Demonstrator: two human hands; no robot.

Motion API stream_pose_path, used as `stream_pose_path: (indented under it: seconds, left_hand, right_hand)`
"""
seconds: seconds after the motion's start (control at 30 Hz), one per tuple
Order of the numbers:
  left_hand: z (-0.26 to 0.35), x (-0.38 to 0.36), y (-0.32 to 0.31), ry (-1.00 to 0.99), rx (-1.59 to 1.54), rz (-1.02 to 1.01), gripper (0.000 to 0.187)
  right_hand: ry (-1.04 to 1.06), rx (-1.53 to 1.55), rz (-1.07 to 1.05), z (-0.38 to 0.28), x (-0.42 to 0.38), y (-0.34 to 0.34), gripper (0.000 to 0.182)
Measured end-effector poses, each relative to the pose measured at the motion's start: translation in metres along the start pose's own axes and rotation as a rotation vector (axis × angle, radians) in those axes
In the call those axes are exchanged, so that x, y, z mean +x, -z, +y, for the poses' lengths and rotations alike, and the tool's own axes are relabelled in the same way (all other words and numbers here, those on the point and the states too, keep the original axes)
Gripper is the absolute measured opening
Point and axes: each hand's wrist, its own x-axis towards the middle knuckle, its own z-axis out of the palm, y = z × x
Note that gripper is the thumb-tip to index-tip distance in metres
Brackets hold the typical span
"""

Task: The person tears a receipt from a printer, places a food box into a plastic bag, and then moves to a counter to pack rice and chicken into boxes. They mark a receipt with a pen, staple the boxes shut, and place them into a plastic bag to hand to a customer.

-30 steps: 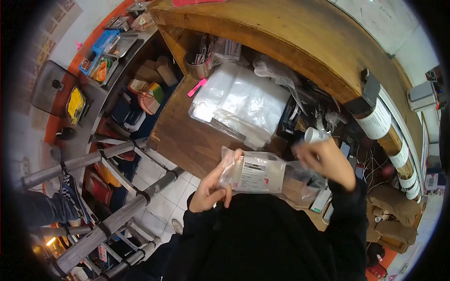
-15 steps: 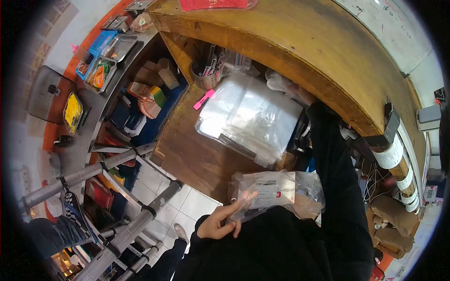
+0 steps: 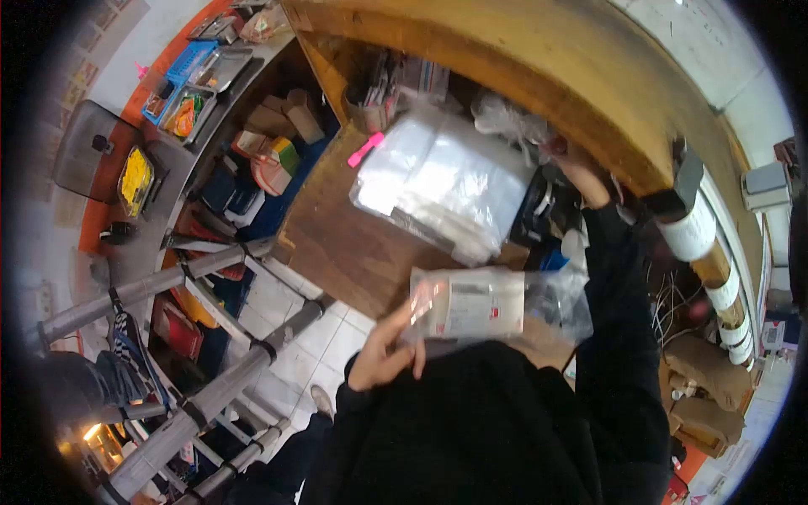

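My left hand (image 3: 383, 352) grips the left end of a clear plastic bag (image 3: 555, 303) close in front of my body. Inside the bag lies a flat pale packet (image 3: 484, 305) with printed text and a small red mark. My right hand (image 3: 582, 168) reaches beneath the wooden shelf, its fingers blurred and in shadow beside a crumpled clear plastic bag (image 3: 505, 118); I cannot tell whether it grips that bag. Between the hands, a stack of clear plastic sleeves (image 3: 446, 181) lies on the brown desk (image 3: 337, 227).
A pink marker-like item (image 3: 365, 149) and a pen holder (image 3: 368, 109) stand left of the sleeves. The wooden shelf (image 3: 505, 59) overhangs the desk. Black equipment (image 3: 539, 206) sits at right. Metal rails (image 3: 227, 387) and a counter with food trays (image 3: 181, 118) are at left.
My right hand has drawn back a little to the right from deeper under the shelf. My left hand and the bagged packet have risen slightly in view and shifted left.
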Motion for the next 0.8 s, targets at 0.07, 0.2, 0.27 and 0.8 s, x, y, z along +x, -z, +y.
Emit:
stream_pose_path:
  seconds: [0.07, 0.2, 0.27, 0.8]
  left_hand:
    - [0.0, 0.006, -0.005, -0.026, 0.01, 0.041, 0.075]
    - [0.003, 0.011, -0.021, -0.071, -0.032, 0.062, 0.075]
    - [0.001, 0.009, -0.029, -0.1, -0.008, 0.055, 0.076]
    - [0.003, -0.006, -0.023, -0.05, -0.011, 0.084, 0.08]
  right_hand:
    - [0.131, 0.19, -0.515, -0.061, -0.028, 0.055, 0.019]
    - [0.077, 0.946, -0.502, -0.112, -0.093, 0.127, 0.008]
    - [0.287, 1.079, -0.618, -0.125, -0.115, 0.1, 0.016]
    - [-0.164, 0.672, -0.408, -0.07, -0.015, 0.018, 0.019]
